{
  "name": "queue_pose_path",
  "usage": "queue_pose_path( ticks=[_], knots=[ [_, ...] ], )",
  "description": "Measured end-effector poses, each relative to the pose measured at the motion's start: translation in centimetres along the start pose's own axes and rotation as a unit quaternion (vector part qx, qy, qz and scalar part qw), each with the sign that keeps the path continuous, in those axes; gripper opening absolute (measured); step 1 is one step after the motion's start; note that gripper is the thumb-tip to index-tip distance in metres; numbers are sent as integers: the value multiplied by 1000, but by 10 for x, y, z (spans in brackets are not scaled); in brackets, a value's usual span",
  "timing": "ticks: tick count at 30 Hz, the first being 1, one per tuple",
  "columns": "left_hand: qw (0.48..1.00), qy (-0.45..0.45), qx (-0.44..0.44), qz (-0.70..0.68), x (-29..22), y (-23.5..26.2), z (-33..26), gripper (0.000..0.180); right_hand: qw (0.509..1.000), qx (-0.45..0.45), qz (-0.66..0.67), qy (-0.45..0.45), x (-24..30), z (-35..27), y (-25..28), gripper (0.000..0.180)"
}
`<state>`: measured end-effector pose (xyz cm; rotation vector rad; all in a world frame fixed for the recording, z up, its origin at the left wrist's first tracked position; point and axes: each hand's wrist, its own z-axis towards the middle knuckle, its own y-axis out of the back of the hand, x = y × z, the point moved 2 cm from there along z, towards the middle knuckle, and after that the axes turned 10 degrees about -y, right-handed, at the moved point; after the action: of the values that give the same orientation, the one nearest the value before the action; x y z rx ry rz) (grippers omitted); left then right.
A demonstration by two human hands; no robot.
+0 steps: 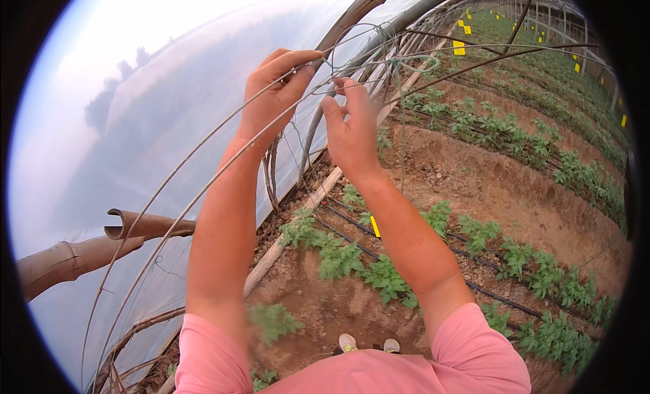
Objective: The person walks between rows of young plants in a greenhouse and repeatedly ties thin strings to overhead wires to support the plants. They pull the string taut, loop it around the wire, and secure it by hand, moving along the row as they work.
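Note:
Both my arms are raised to a tangle of thin wires and green twine (399, 59) beside the plastic wall. My left hand (276, 89) is closed, its fingers bent around a thin wire (203, 142) that runs down to the lower left. A second wire (223, 170) passes alongside it, in front of my left forearm. Just right of it, my right hand (353, 130) has its thumb and fingers curled toward each other at the wires. What lies in the right fingertips is too fine to make out. A bamboo pole (349, 18) slants up behind the wires.
Clear plastic sheeting (156, 116) covers the left side. A split bamboo piece (152, 225) and a thick pole (74, 260) jut in there. Rows of green plants (338, 258) with black drip hoses (504, 298) run across brown soil. Yellow cards (459, 48) hang farther off.

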<state>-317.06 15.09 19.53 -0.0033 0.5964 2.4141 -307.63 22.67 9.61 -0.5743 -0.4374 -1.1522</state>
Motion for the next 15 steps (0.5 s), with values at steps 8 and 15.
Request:
queue_pose_path(
  ticks=[8,15],
  knots=[
    [994,-15,97,37,9,1,6,9,989,-51,68,-122,4,-6,-8,32],
    [989,-39,129,60,13,5,8,9,987,-102,-6,-121,-20,7,-2,39]
  ],
)
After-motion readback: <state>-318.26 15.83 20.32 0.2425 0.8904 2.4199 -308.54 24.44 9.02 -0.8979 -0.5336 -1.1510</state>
